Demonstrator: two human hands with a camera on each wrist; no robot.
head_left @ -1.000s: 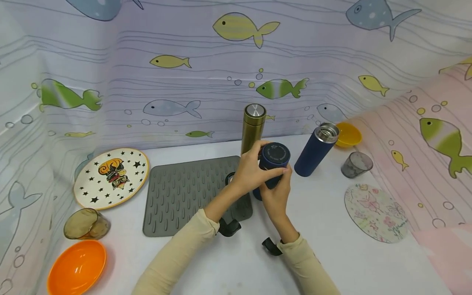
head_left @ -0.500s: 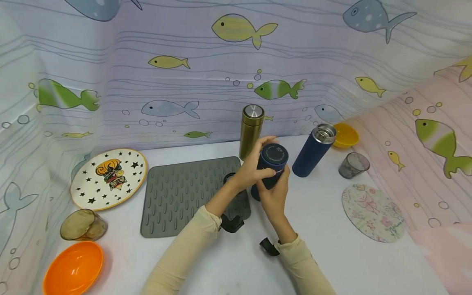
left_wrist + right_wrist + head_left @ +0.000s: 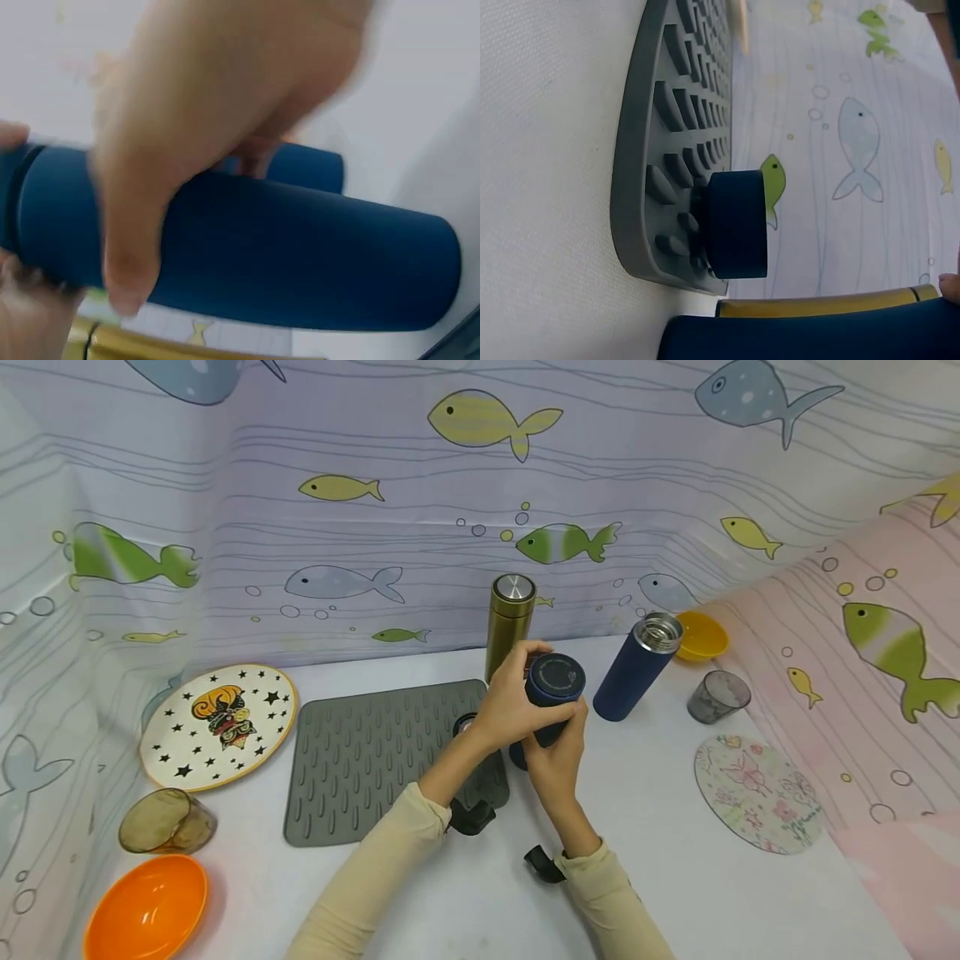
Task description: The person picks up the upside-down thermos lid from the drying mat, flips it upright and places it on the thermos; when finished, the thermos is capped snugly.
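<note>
Both hands on one dark blue flask (image 3: 551, 697), standing upright on the table (image 3: 660, 827) at the right edge of the grey ribbed mat (image 3: 375, 756). Left hand (image 3: 510, 706) wraps its lid end, fingers curled round. Right hand (image 3: 557, 760) grips the body lower down. Gold flask (image 3: 510, 618) just behind; second blue flask (image 3: 637, 664), lidless, to the right. Loose dark cap (image 3: 731, 225) rests on the mat.

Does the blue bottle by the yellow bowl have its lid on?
No, the blue bottle beside the yellow bowl shows an open silver mouth at its top, with no lid.
</note>
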